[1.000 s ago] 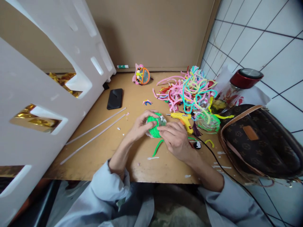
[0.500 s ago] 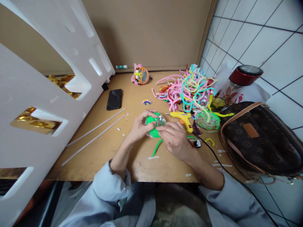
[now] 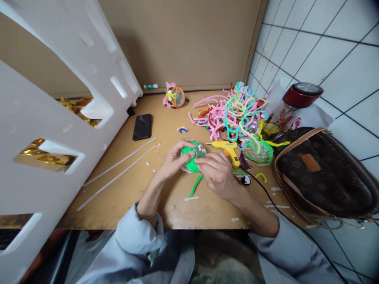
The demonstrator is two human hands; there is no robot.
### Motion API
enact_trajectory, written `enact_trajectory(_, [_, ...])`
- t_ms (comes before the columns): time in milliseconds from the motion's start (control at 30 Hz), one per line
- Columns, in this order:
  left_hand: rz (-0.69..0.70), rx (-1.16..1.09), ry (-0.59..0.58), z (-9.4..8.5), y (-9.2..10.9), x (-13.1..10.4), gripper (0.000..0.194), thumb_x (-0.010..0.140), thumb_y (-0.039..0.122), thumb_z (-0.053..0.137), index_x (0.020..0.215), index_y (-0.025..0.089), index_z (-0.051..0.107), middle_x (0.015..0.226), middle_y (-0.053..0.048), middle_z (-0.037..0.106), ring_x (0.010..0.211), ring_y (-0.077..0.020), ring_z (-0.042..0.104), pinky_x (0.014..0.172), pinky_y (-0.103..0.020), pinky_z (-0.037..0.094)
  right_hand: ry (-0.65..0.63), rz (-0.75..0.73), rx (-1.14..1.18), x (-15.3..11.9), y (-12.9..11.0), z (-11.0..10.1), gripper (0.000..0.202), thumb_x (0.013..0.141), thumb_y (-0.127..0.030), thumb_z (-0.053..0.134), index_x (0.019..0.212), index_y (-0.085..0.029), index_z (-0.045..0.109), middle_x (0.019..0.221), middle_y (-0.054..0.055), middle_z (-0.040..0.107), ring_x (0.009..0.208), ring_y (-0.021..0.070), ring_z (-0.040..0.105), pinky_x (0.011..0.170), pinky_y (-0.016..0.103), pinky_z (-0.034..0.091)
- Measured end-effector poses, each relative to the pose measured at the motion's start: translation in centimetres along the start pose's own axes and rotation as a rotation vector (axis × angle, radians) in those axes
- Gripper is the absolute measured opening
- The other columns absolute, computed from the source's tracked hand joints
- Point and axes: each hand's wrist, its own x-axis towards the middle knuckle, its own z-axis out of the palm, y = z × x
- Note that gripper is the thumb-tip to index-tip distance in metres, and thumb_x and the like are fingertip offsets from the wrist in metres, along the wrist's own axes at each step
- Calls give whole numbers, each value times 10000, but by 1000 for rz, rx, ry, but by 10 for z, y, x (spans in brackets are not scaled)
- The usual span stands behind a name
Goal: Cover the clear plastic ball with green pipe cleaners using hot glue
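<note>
A clear round piece wrapped in green pipe cleaner (image 3: 190, 162) is held over the table. My left hand (image 3: 174, 158) grips its left side, with the thumb across its front. My right hand (image 3: 217, 169) is at its right side, fingertips pinched on the green strand, whose loose end (image 3: 195, 186) hangs below. Just behind my right hand lies a yellow glue gun (image 3: 227, 149), nozzle pointing left. A second green-wrapped clear piece (image 3: 258, 153) lies right of the glue gun.
Tangled pipe cleaners (image 3: 233, 110) fill the back right, near a red-lidded jar (image 3: 302, 95) and a brown bag (image 3: 322, 169). A phone (image 3: 142, 127), two white sticks (image 3: 117, 177) and an orange-rimmed figure (image 3: 177, 97) are at left and back. A white panel (image 3: 97, 157) stands left.
The camera view has shifted slightly. Both hands keep nearly the same hold on the green-wrapped piece.
</note>
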Motion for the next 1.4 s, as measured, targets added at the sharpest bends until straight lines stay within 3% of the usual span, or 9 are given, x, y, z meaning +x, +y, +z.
enact_trajectory(400, [62, 48, 57, 4, -5, 1, 212, 808, 354, 725, 927, 190, 662, 1125, -91, 682, 1224, -252, 580, 1070, -427, 430, -7, -6, 24, -3, 1, 3, 186, 911, -79, 552, 942, -191, 698, 1037, 17, 774, 943, 196, 613, 816, 361, 427])
enact_trajectory(700, [44, 21, 44, 3, 1, 1, 362, 902, 544, 597, 893, 193, 688, 1122, -100, 695, 1220, -258, 584, 1039, -395, 447, 26, -34, 3, -2, 0, 2, 162, 898, -59, 560, 932, -147, 691, 1011, 36, 775, 912, 211, 606, 764, 359, 413])
enact_trajectory(967, [39, 47, 88, 5, -7, 2, 261, 862, 438, 672, 934, 188, 694, 1192, -109, 670, 1164, -242, 607, 1035, -394, 442, 3, -32, -6, -3, 1, 4, 168, 920, -79, 544, 906, -171, 685, 1041, 27, 772, 924, 203, 603, 773, 359, 406])
enact_trajectory(1400, [21, 29, 33, 0, -2, 0, 234, 844, 398, 676, 960, 195, 689, 1201, -105, 669, 1257, -273, 567, 1075, -430, 428, 11, -42, -13, -3, 1, 4, 154, 912, -73, 551, 923, -157, 680, 1037, 28, 773, 915, 206, 611, 767, 363, 411])
